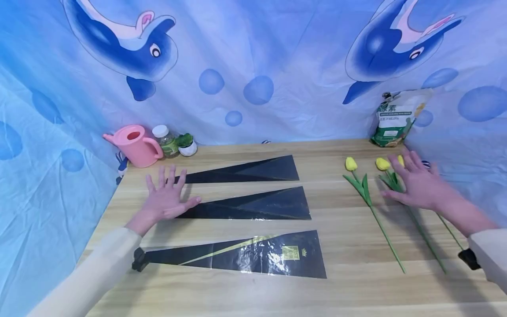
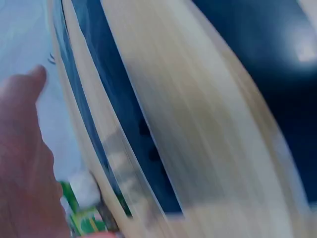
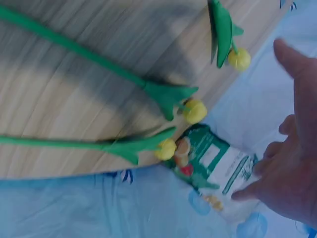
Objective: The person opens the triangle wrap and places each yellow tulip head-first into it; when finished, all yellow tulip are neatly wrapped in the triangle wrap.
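My left hand is spread with straight fingers above the narrow ends of two black tapered plastic sleeves, the far one and the middle one. It holds nothing. A third black sleeve with gold print lies nearer, its narrow tip by my left wrist. My right hand, fingers also apart and holding nothing, hovers over the artificial yellow tulips at the right. One tulip lies fully in sight; a second tulip and a third tulip are partly hidden by the hand in the head view.
A pink watering can, a white-capped jar and a small potted plant stand at the back left of the wooden table. A green and white bag stands at the back right. Blue dolphin-print cloth hangs behind.
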Demonstrator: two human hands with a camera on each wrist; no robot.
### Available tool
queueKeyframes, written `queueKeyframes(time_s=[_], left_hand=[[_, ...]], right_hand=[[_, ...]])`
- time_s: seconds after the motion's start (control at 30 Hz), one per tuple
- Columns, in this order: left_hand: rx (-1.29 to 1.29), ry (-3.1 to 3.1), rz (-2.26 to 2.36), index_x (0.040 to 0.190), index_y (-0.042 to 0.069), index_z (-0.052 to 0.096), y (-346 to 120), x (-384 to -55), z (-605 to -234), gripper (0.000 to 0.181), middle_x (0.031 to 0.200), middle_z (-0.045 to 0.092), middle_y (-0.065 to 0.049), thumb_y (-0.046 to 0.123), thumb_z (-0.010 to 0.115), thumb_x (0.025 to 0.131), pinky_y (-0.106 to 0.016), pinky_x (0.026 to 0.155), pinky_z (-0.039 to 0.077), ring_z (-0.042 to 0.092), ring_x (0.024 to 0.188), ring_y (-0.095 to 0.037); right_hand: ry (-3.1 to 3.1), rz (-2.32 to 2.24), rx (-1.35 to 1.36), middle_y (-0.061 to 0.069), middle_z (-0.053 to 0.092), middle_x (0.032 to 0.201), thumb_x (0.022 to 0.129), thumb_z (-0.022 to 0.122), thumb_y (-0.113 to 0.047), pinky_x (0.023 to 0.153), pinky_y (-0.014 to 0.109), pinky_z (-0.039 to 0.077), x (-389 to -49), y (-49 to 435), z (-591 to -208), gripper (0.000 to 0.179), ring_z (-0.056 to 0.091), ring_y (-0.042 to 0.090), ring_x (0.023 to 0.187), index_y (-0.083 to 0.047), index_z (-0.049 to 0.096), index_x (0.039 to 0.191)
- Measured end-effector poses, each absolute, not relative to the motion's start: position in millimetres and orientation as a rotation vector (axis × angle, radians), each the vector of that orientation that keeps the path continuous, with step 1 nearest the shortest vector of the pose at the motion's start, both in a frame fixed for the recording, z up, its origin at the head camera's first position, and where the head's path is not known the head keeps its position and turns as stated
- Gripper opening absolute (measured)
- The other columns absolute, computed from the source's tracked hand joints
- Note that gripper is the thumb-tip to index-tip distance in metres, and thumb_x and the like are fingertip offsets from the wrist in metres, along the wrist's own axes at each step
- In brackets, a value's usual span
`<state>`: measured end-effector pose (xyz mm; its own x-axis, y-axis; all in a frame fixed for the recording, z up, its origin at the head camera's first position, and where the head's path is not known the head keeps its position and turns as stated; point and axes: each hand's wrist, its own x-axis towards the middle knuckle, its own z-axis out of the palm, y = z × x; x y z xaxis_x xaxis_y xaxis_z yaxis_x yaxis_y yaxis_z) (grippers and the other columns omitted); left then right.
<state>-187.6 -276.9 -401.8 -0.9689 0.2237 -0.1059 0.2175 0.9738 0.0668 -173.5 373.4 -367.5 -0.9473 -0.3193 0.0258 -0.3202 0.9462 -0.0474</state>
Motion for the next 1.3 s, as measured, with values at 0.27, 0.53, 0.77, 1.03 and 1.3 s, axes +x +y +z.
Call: queueKeyframes(time_s=[0.27,0.53,0.77,1.03,1.3], left_hand=[[0.582,3.000,0.317,0.156,0.005,0.032,-193,-237,-419,0.066,0.160,0.025,-0.025,0.042,0.050,0.104,-0.070,0.112,0.013,0.015,0.146,-0.049],[0.592,2.944,0.628,0.153,0.007,0.040,-116,-285,-437,0.056,0.158,0.032,-0.018,0.033,0.054,0.105,-0.055,0.117,0.020,0.021,0.146,-0.042],[0.634,2.912,0.550,0.150,0.008,0.044,-94,-300,-452,0.055,0.160,0.031,-0.016,0.033,0.057,0.103,-0.059,0.118,0.013,0.016,0.148,-0.043],[0.613,2.903,0.548,0.150,0.012,0.044,-90,-301,-453,0.053,0.160,0.030,-0.011,0.034,0.056,0.103,-0.059,0.118,0.009,0.013,0.149,-0.039],[0.587,2.930,0.539,0.148,0.014,0.047,-90,-300,-457,0.051,0.159,0.032,-0.008,0.036,0.056,0.103,-0.058,0.119,0.008,0.014,0.149,-0.039]], right_hand=[[-2.946,0.245,0.767,0.037,0.043,0.142,0.093,0.074,-0.026,0.086,0.063,0.050,-206,313,-386,0.071,0.063,0.051,0.100,0.012,0.041,0.144],[-2.943,0.454,0.916,0.029,0.048,0.144,0.096,0.069,-0.021,0.098,0.054,0.048,-246,247,-409,0.065,0.068,0.037,0.081,0.009,0.041,0.146],[-3.016,0.559,0.916,0.027,0.049,0.143,0.098,0.066,-0.023,0.100,0.053,0.047,-263,222,-420,0.065,0.055,0.021,0.051,0.006,0.038,0.149],[-3.074,0.588,0.880,0.026,0.040,0.151,0.100,0.063,-0.026,0.110,0.052,0.037,-275,214,-425,0.065,0.065,0.044,0.087,0.006,0.036,0.150],[-3.095,0.608,0.882,0.025,0.040,0.151,0.100,0.063,-0.025,0.114,0.052,0.030,-282,208,-429,0.064,0.064,0.035,0.100,0.006,0.037,0.149]])
